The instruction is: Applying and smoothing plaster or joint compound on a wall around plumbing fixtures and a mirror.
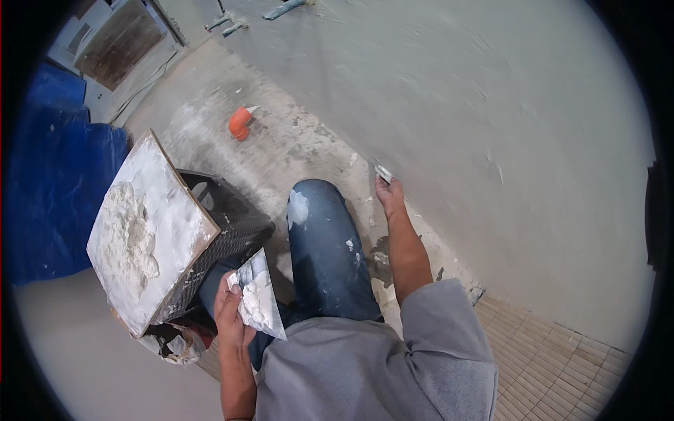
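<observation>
"What's in the left hand (230, 312)?"
"Fingers clamped on a flat silvery blade (257, 269) with lumpy white paste (257, 303), near the blue jeans (326, 259)."
"And the right hand (391, 193)?"
"Fingers closed round a small pale tool (383, 173), low by the smooth grey wall (505, 154)."

A: Look in the left grip (229, 309). Find what?
B: Find a plate (257, 266), flat, pale, straight-edged, smeared grey near the top, held aslant by its left edge.
A: Loaded?
B: Yes, with paste (256, 302), white and lumpy, heaped over the middle.
A: And in the right grip (390, 191)?
B: See a tool (383, 173), small and pale, slanting up-left beside the foot of the wall (477, 126), grey and faintly streaked. Hard to tell whether touching.
</observation>
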### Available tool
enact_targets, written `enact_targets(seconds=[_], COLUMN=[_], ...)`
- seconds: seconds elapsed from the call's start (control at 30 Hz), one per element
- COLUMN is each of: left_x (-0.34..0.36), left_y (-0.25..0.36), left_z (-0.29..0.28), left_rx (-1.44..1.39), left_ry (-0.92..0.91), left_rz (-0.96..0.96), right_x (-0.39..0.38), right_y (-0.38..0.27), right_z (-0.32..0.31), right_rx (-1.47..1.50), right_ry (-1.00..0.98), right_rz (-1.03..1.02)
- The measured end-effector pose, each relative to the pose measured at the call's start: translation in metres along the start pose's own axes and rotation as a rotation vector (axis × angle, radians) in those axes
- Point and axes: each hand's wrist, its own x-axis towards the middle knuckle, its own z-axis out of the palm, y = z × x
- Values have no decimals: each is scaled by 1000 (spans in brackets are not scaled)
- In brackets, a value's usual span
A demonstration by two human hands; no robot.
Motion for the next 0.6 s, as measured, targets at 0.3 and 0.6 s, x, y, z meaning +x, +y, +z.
enact_targets(seconds=[0.3,0.6], left_x=[2,10], left_y=[5,-7], left_z=[-4,-2], left_rx=[-20,-23], left_ry=[69,57], left_rz=[13,-20], right_x=[-135,-48], right_y=[-4,11], right_z=[34,-54], right_rx=[-36,-219], right_ry=[-407,-5], right_rz=[-67,-116])
